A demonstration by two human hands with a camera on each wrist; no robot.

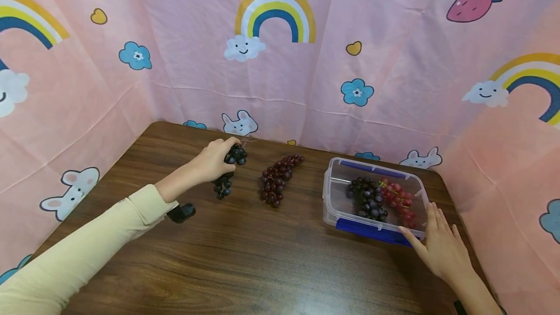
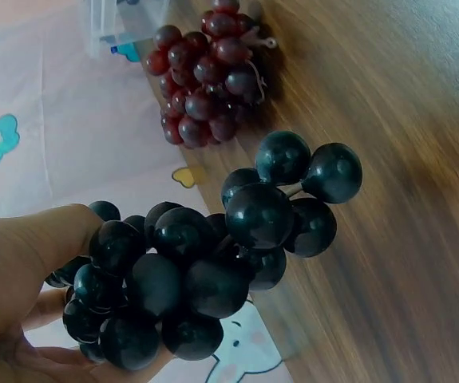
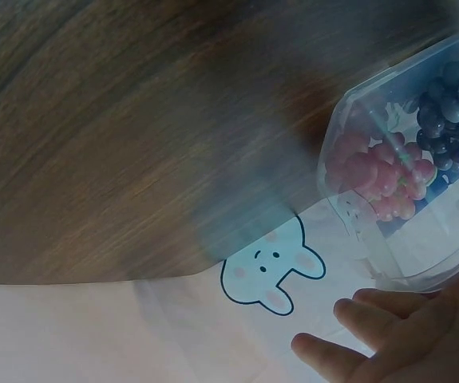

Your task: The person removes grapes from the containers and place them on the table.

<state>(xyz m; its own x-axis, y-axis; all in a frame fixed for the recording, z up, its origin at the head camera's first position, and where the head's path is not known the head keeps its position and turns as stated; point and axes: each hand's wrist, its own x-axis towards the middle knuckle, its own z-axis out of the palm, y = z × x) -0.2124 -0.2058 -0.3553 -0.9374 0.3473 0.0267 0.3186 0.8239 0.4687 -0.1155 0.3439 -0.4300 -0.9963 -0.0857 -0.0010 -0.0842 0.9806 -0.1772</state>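
My left hand [image 1: 216, 160] grips a bunch of black grapes [image 2: 185, 275] near the back left of the table, thumb and fingers curled round its middle. Part of the bunch dangles below the hand. To its right lies a bunch of dark red grapes [image 1: 276, 179]. My right hand [image 1: 444, 247] rests against the near right corner of a clear plastic box [image 1: 330, 186] with blue clips, fingers fairly straight along its side. Inside the box sit a bunch of dark purple grapes [image 1: 369, 199] and a bunch of bright red grapes [image 1: 399, 201].
A brown wooden table [image 1: 271, 256] carries everything. Pink printed cloth [image 1: 288, 77] hangs round its back and sides. A black strap-like piece [image 1: 181, 213] shows under the left wrist.
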